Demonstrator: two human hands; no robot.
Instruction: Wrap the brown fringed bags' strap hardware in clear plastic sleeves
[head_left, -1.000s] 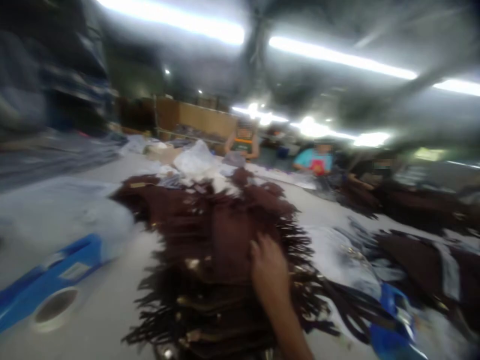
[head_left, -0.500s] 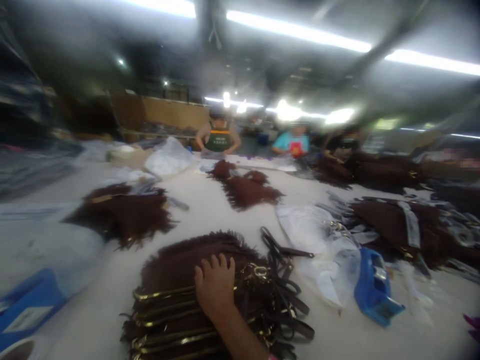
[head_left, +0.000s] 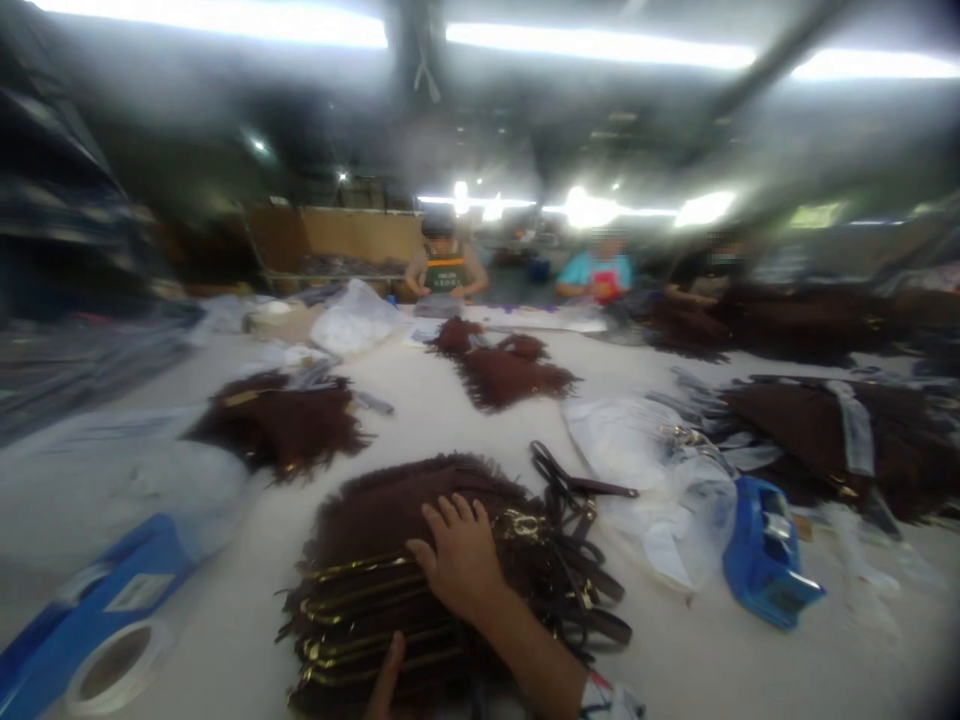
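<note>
A stack of dark brown fringed bags [head_left: 360,510] with gold zippers lies before me, overlapping in rows. My right hand [head_left: 465,565] rests palm down on the upper bags, fingers spread and open. At the lower edge of the view, one stretched-out finger of my left hand [head_left: 386,680] shows against the front bags; the rest of that hand is out of frame. Dark straps [head_left: 592,590] with gold hardware hang loose off the right side of the stack.
Blue tape dispensers stand at right [head_left: 769,560] and left [head_left: 142,580], with a white tape roll [head_left: 120,665] by the left one. Clear plastic bags [head_left: 652,460] lie on the white table [head_left: 420,410]. More brown fringed bags [head_left: 510,375] sit farther back. Several people work across the table.
My left hand has come into view at the bottom, by the front bags. My right hand stays on the stack with a slight shift. The whole view has swung a little.
</note>
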